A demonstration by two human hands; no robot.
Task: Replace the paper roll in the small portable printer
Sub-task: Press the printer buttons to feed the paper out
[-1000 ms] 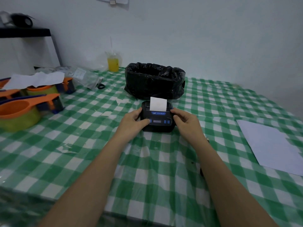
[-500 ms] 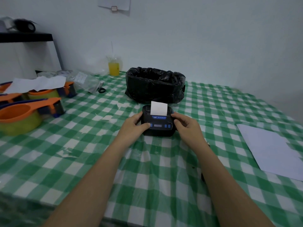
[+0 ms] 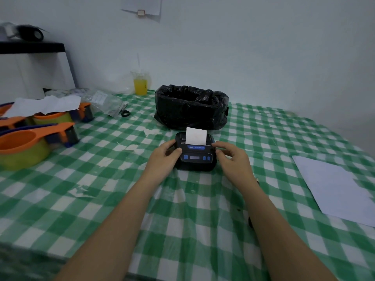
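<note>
A small black portable printer [image 3: 195, 157] with blue buttons sits on the green-and-white checked tablecloth [image 3: 101, 179] in the middle of the table. A white strip of paper [image 3: 196, 136] stands up out of its top slot. My left hand [image 3: 165, 157] grips the printer's left side, thumb on its front face. My right hand [image 3: 233, 159] holds the right side, fingers curled over the top right corner. The lid looks closed; the roll inside is hidden.
A box lined with a black bag [image 3: 191, 106] stands right behind the printer. Orange and green tape dispensers [image 3: 24, 145] sit at the left, a cup of yellow drink [image 3: 140, 85] at the back, scissors [image 3: 124, 112] near it, a white sheet [image 3: 336, 187] at right.
The view has tilted so the printer and hands sit slightly lower in the frame. Both hands stay on the printer's sides; my right fingers have shifted slightly on the top corner.
</note>
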